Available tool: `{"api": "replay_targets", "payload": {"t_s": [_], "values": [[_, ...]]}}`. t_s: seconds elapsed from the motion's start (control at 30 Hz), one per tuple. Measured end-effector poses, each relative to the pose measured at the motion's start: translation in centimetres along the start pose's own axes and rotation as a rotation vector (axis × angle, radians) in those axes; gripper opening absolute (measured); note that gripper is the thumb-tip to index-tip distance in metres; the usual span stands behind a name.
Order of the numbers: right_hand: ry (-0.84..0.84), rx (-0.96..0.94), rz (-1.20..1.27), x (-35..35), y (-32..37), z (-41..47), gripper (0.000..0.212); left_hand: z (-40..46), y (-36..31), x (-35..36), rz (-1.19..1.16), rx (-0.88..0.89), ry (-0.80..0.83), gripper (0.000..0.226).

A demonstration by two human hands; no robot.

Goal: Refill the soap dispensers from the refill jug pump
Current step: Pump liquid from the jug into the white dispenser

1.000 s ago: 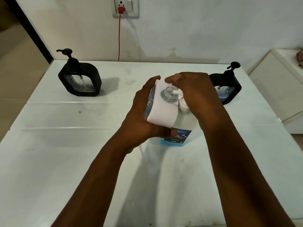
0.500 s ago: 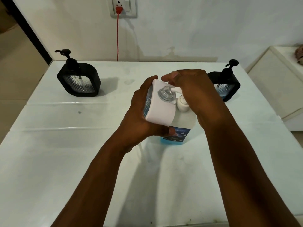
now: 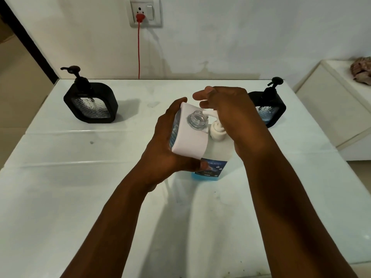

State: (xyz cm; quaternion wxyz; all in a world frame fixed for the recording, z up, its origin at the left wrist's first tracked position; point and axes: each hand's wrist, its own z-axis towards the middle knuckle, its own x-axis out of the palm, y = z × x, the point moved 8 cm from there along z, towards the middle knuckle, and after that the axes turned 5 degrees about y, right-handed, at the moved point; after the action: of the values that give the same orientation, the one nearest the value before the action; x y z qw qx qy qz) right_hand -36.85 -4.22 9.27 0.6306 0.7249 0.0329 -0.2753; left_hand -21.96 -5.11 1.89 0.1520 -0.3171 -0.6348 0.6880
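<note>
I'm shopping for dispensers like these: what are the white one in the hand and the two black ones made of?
White dispenser: smooth matte shell, likely plastic; its open neck is clear, glass or clear plastic, hard to say. Left black dispenser and right black dispenser: matte black frames, probably plastic, around textured see-through panels that glint.

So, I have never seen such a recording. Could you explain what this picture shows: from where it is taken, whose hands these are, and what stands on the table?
There is no machine here. A person wears a camera on the head, so the picture looks forward and down at their own two arms.

The left hand grips a white soap dispenser with its neck open. It is held against the refill jug, which stands on the white table. The right hand rests on the jug's white pump, whose spout reaches the open neck.

Two black dispensers also stand there: one far left, one far right, partly behind the right hand. A red cable hangs from a wall socket.
</note>
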Motion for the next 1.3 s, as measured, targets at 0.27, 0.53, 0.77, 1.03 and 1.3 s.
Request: {"api": "replay_targets", "payload": {"t_s": [0.27, 0.53, 0.77, 1.03, 1.3], "values": [[0.034, 0.042, -0.321, 0.8, -1.7, 0.5, 0.022, -0.1, -0.3, 0.0, 0.02, 0.009, 0.004, 0.146], [0.03, 0.031, -0.172, 0.3, -1.1, 0.9, 0.031, -0.2, -0.2, 0.1, 0.021, -0.001, -0.009, 0.146], [0.084, -0.031, -0.419, 0.6, -0.6, 1.0, 0.029, 0.0, -0.3, 0.1, 0.012, 0.002, -0.002, 0.146], [0.138, -0.067, -0.623, 1.3, -1.2, 1.6, 0.031, 0.0, -0.3, 0.0, 0.04, -0.002, -0.013, 0.143], [-0.034, 0.013, 0.085, 0.1, -1.0, 0.4, 0.029, 0.0, -0.2, 0.1, 0.037, -0.009, -0.008, 0.141]]}}
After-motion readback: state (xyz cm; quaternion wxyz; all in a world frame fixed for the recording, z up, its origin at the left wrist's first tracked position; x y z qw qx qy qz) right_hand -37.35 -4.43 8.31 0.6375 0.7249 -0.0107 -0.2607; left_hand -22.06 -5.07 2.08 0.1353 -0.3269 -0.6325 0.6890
